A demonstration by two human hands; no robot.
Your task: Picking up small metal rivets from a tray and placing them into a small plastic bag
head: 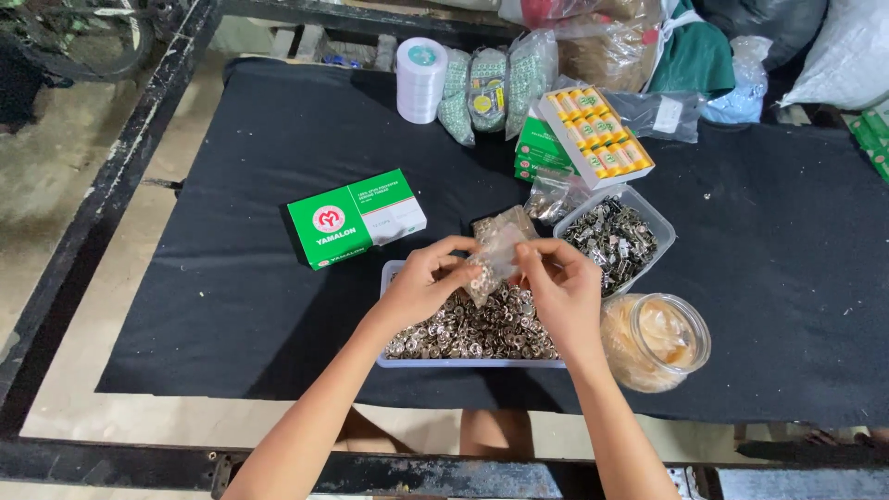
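Note:
Both hands hold a small clear plastic bag point(497, 248) with small metal pieces inside, above a shallow plastic tray point(389, 274) filled with silver metal rings. My left hand point(428, 282) pinches the bag's left edge. My right hand point(558, 287) grips its right side with the fingertips. The bag hangs tilted over the tray's far end.
A clear tub of metal clips point(615, 238) stands right of the bag, and a round clear jar point(656, 340) sits beside the tray. On the black cloth point(231, 296) lie a green and white box point(355, 218), a tape roll point(421, 80), bagged goods and an open box of yellow spools point(595, 136).

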